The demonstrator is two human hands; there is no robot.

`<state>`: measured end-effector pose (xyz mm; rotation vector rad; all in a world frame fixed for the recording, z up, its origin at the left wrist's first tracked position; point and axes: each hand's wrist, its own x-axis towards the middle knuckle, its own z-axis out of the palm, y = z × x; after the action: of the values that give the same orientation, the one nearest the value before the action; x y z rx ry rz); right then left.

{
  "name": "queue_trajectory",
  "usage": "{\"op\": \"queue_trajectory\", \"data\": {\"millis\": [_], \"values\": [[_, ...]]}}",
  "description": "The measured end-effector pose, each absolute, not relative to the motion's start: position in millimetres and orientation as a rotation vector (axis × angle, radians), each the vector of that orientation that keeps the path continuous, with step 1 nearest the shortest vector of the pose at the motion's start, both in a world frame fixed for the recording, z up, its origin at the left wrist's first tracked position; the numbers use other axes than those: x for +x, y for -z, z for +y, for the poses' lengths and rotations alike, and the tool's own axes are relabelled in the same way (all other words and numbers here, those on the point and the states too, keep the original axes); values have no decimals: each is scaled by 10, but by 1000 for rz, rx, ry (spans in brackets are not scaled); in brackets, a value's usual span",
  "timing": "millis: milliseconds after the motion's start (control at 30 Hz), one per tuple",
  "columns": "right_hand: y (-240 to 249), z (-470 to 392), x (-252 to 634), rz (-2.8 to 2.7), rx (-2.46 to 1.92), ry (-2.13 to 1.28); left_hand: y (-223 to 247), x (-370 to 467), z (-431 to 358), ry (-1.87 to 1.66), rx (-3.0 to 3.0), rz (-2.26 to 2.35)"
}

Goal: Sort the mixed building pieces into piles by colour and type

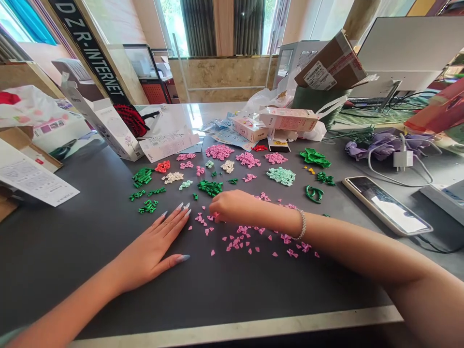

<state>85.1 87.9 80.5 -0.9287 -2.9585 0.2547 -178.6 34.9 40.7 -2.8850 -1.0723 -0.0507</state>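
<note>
My left hand [155,249] lies flat on the dark table with its fingers stretched out, holding nothing. To its right, my right hand [230,205] reaches in with curled fingers among small pink plastic pieces [237,241]. Whatever its fingertips pinch is hidden or too small to make out. Just beyond that hand is a heap of dark green pieces [210,187]. Sorted piles spread farther back: pink pieces [219,152], mint pieces [281,176], cream pieces [172,178], red pieces [163,166] and green pieces [142,177].
A phone [387,205] lies at the right, near a white charger [403,159] with a looped cable and purple flowers [384,147]. Small pink boxes [288,118] and plastic wrappers sit at the back. An upright white box [103,128] and an instruction sheet [34,171] are at left.
</note>
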Motion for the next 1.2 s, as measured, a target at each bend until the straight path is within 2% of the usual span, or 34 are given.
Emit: {"op": "queue_trajectory", "data": {"millis": [267, 467, 633, 1000, 1200], "values": [[-757, 872, 873, -2997, -814, -163, -427, -1783, 354, 63, -2861, -1050], [-909, 776, 773, -3087, -611, -251, -442, -1780, 345, 106, -2870, -1079], [-861, 741, 686, -3159, -360, -52, -458, -1775, 319, 115, -2890, -1117], [-730, 608, 644, -3056, -387, 152, -413, -1786, 337, 178, -2834, -1069], [-948, 743, 896, -2977, -553, 110, -394, -1804, 339, 206, -2754, -1034]]}}
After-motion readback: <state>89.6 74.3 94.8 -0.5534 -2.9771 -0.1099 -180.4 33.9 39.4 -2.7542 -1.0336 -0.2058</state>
